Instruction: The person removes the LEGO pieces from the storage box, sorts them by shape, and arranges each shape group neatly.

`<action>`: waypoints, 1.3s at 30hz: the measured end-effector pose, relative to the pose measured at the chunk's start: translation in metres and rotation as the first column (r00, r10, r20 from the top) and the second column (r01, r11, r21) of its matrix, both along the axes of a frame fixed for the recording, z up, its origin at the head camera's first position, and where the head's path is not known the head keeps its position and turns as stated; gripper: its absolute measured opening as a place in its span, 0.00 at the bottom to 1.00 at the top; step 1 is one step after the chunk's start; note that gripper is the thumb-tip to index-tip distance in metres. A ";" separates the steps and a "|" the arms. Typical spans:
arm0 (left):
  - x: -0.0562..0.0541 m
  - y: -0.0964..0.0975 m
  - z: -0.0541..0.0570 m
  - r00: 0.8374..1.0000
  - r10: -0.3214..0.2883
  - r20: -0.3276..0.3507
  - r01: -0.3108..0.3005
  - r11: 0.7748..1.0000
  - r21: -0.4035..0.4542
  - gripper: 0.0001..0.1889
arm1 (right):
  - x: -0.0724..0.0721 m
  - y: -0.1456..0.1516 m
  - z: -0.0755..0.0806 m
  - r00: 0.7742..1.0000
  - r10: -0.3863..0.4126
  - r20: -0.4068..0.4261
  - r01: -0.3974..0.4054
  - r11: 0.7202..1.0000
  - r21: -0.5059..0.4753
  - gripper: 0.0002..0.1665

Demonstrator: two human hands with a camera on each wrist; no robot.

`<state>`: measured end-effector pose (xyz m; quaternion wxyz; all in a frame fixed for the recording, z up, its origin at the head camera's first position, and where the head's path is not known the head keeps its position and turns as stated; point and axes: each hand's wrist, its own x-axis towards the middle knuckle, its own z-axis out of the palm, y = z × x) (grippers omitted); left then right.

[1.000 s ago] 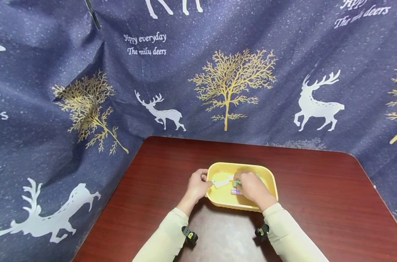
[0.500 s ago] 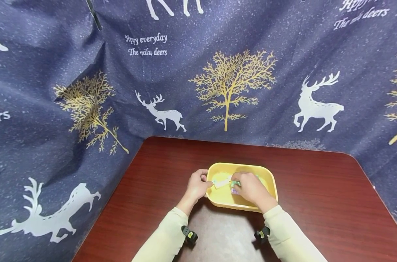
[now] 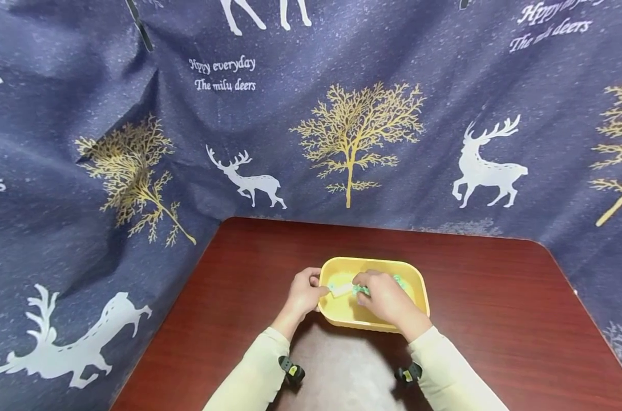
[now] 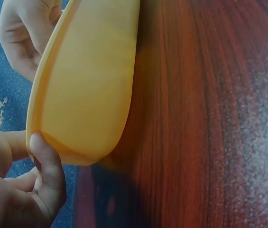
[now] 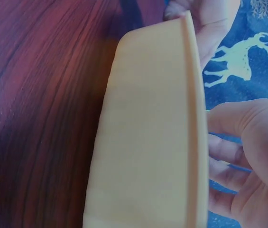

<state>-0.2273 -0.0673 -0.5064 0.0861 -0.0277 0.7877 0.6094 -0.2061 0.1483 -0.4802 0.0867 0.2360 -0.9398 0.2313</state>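
Note:
A yellow plastic tub (image 3: 364, 326) stands on the table. My left hand (image 3: 305, 292) grips its left end, thumb over the rim and fingers outside, which the left wrist view also shows. Inside the tub, my right hand (image 3: 388, 297) reaches down with bent fingers. Between its thumb and index finger shows a small green piece (image 3: 360, 290). A pale, flat rectangular piece (image 3: 341, 290) lies just left of those fingertips. More green pieces (image 3: 399, 281) sit behind the hand. In the right wrist view the tub wall (image 5: 148, 118) hides the right fingertips.
The dark red wooden table (image 3: 475, 308) extends around the tub, with a glossy glare patch in front. A blue cloth (image 3: 270, 114) printed with deer and trees hangs behind and at the left. Black straps with small devices (image 3: 292, 370) sit on both wrists.
My right hand has shifted slightly left inside the tub, the green piece moving with it. The purple piece beneath it is out of sight now. My left hand keeps its hold on the rim.

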 end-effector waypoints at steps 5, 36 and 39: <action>-0.001 -0.002 -0.002 1.000 -0.007 0.006 0.007 1.000 0.015 0.26 | 0.005 -0.003 0.006 1.000 0.009 -0.018 -0.009 1.000 0.023 0.10; 0.002 0.000 -0.001 1.000 -0.008 0.009 0.008 0.999 0.041 0.26 | 0.049 -0.029 0.017 0.991 0.112 -0.069 -0.112 0.994 -0.003 0.09; 0.002 0.000 0.000 1.000 -0.009 0.011 0.009 0.999 0.040 0.27 | 0.051 -0.032 0.016 0.987 0.131 -0.090 -0.132 0.991 -0.005 0.09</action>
